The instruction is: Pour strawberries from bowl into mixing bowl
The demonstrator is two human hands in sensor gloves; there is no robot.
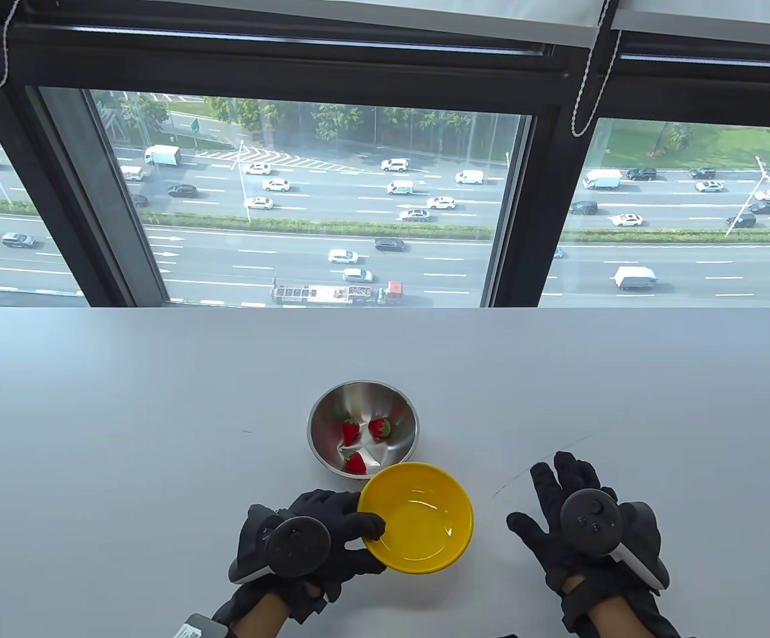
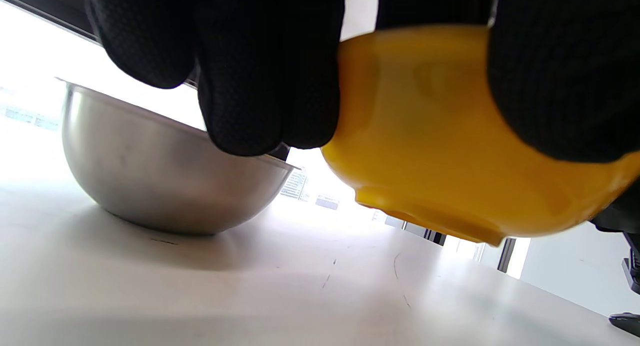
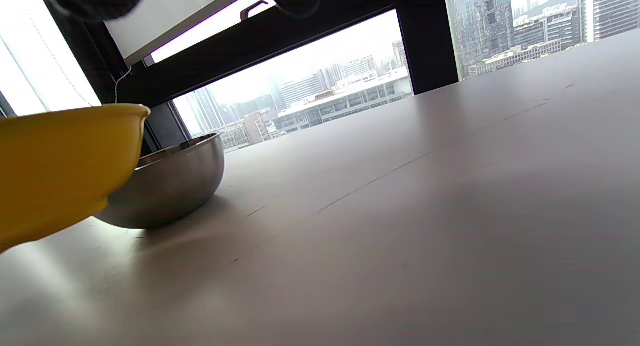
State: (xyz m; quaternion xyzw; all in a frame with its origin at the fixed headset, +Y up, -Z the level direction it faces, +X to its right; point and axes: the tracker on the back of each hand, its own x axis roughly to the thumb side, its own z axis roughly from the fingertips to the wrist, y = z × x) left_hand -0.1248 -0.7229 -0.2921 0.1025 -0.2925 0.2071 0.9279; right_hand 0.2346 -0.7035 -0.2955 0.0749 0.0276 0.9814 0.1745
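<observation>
The steel mixing bowl (image 1: 364,428) stands on the table with three red strawberries (image 1: 366,438) inside. My left hand (image 1: 332,538) grips the left rim of the yellow bowl (image 1: 418,517), which is empty and held just above the table, close in front of the mixing bowl. In the left wrist view my fingers (image 2: 265,75) wrap the yellow bowl (image 2: 440,150) with the mixing bowl (image 2: 165,170) behind. My right hand (image 1: 578,518) lies open and flat on the table, right of the yellow bowl. The right wrist view shows the yellow bowl (image 3: 55,160) and the mixing bowl (image 3: 170,181).
The grey table (image 1: 159,412) runs back to a large window with a black frame (image 1: 518,199). A thin scratch line (image 1: 544,458) marks the tabletop by my right hand.
</observation>
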